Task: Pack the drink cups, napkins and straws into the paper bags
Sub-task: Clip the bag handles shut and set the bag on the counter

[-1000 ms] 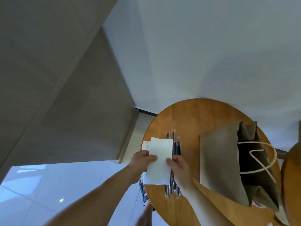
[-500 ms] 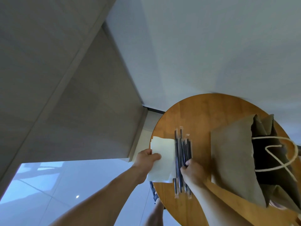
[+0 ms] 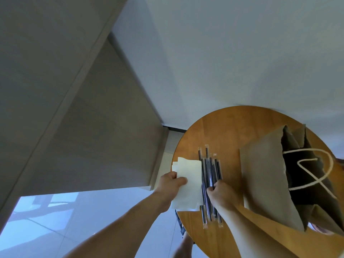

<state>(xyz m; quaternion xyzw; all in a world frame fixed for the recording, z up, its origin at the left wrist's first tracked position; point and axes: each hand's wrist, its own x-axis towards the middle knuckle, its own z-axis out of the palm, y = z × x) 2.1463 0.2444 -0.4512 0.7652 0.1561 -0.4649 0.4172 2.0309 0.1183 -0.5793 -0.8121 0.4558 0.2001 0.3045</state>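
Observation:
My left hand (image 3: 172,183) pinches a white napkin (image 3: 189,183) by its left edge, above a small stack of napkins at the round wooden table's (image 3: 229,131) left rim. Just right of the napkins lies a bunch of black wrapped straws (image 3: 210,170). My right hand (image 3: 220,192) rests on the straws with its fingers curled down over them. A brown paper bag (image 3: 264,175) with white cord handles stands open at the table's right side. No drink cup is clearly visible.
The table stands close to a white wall. A grey panelled wall runs along the left, with glossy pale floor tiles below. A dark shoe and part of my leg show under the table's near edge. Another wooden edge shows at far right.
My right hand has let go of the napkin and moved right onto the straws. My left hand still holds the napkin. The view has shifted left, so the table sits further right.

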